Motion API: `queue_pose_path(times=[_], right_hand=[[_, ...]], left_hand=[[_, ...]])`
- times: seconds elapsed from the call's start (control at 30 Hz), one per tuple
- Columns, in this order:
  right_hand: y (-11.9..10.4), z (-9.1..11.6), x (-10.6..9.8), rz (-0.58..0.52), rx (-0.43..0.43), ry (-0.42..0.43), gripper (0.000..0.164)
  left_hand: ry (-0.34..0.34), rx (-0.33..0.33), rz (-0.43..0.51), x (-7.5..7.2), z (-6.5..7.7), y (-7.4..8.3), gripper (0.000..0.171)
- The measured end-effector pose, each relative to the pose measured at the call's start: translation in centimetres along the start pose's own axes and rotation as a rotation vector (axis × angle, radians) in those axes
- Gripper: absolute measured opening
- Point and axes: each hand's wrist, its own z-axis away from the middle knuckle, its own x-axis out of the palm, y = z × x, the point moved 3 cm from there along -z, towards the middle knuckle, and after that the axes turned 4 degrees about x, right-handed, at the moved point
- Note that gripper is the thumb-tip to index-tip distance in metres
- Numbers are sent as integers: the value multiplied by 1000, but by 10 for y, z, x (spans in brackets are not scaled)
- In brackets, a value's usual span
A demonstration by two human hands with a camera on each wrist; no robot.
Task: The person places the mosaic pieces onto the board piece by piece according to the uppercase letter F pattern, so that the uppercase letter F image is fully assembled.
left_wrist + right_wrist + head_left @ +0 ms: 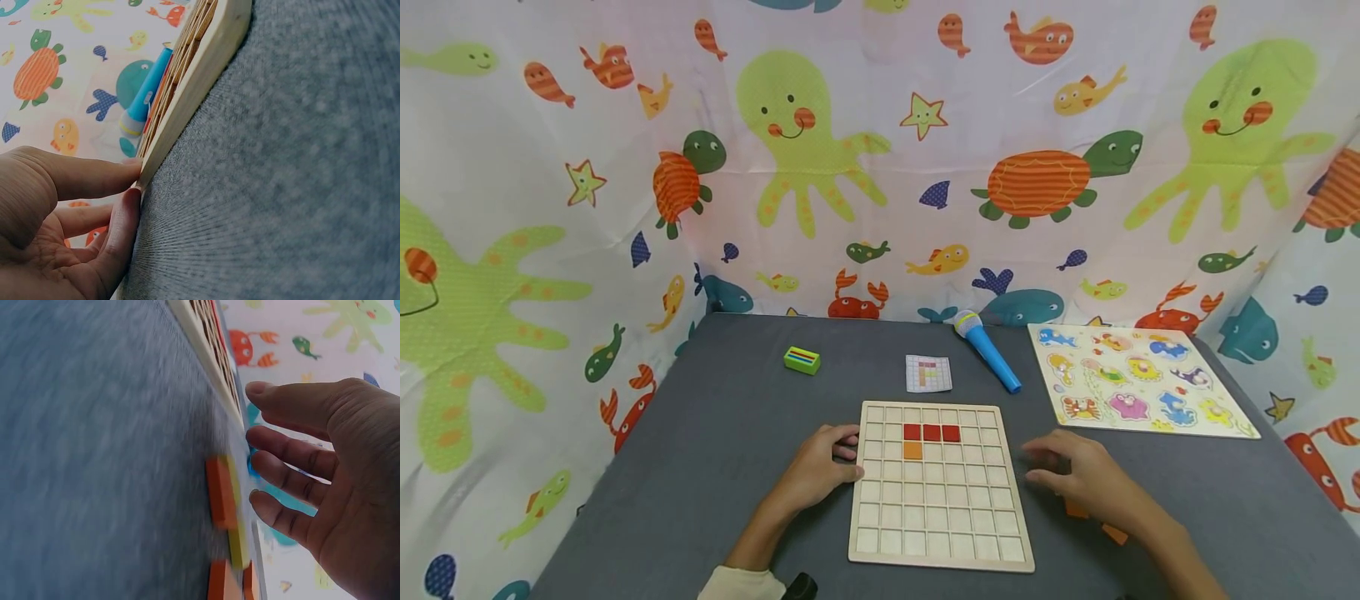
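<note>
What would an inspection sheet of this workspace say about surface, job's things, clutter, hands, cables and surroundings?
Surface: dark grey table.
Job's things: grid board bearing three red tiles and one orange tile; loose tiles to its right; card beyond it.
Clutter: green block, microphone and puzzle, toward the back.
Hands: left hand touches the board's left edge; right hand, fingers bent, is apart from its right edge, with nothing seen held.
Cables: nothing seen.
Surroundings: curtain printed with sea animals.
</note>
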Motion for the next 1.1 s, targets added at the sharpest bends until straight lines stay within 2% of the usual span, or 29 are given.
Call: queue_pose_path(times=[0.53, 0.9, 1.1], right_hand=[[39, 23, -24, 63, 133, 87, 48], [69, 32, -43, 17, 231, 26, 59], [77, 35, -48, 20, 241, 3, 59]], left_hand=[[-7, 6, 7, 0, 1, -3, 62], [-3, -11, 10, 0, 0, -3, 62], [-3, -14, 8, 0, 1, -4, 62]])
